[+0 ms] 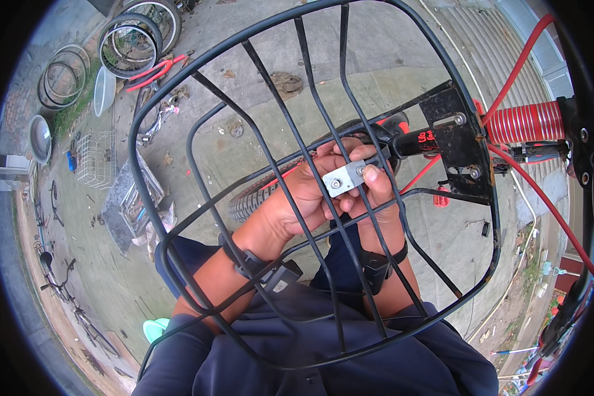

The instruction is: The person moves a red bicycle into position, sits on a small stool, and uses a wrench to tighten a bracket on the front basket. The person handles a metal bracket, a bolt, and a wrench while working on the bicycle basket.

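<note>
A black wire bicycle basket [147,188] spans the middle of the view, and both my hands show through its bars. A small silver metal bracket [338,179] with a bolt head on its face sits between my hands, close to the bars. My left hand [303,188] is closed round its left side, fingers curled beyond it. My right hand [380,191] is closed too, its thumb on the bracket's right end near a second bolt. Whether the bracket is fastened to anything I cannot tell. Behind the hands is a bicycle wheel [247,203] with a black tyre.
A black mounting plate [450,138] joins the basket to the bicycle front on the right, beside a red ringed tube [527,123] and red cables [518,63]. Loose wheels [131,51], a white wire basket [97,160] and a box of tools [135,201] lie on the left.
</note>
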Available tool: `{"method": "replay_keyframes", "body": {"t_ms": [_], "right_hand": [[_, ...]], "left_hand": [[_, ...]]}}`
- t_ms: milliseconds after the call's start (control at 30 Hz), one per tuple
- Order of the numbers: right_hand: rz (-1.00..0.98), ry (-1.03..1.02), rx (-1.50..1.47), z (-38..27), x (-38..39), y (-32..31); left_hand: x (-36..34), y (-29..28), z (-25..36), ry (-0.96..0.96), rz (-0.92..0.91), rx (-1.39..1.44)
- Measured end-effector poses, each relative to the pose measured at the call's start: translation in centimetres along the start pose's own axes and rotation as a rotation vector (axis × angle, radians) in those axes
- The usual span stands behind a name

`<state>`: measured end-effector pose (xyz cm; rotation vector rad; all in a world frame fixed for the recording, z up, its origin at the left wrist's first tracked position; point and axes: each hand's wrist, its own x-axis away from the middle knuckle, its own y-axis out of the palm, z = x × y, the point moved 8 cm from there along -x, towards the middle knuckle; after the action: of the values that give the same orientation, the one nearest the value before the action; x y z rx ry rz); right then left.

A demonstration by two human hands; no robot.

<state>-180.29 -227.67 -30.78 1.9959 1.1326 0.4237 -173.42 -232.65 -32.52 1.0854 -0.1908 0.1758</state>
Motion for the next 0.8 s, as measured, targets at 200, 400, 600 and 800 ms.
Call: {"method": "replay_keyframes", "body": {"t_ms": [200,400,600,800], "right_hand": [[-0.049,-0.065,0.002,0.09,-0.33,0.0],[-0.027,-0.051,0.039,0.16,-0.31,-0.26],[0.002,-0.036,0.044,-0.12,0.01,-0.06],[-0.021,-0.074,0.033,-0.26,-0.12,0.43]], "left_hand": [[0.09,-0.18,0.0,-0.019,0.017,0.013],[0.26,0.34,0.23,-0.022,0.056,0.015],[0.02,0.55,0.45,0.023,-0.055,-0.018],[-0.11,-0.21,0.3,0.076,-0.04,-0.037]]}}
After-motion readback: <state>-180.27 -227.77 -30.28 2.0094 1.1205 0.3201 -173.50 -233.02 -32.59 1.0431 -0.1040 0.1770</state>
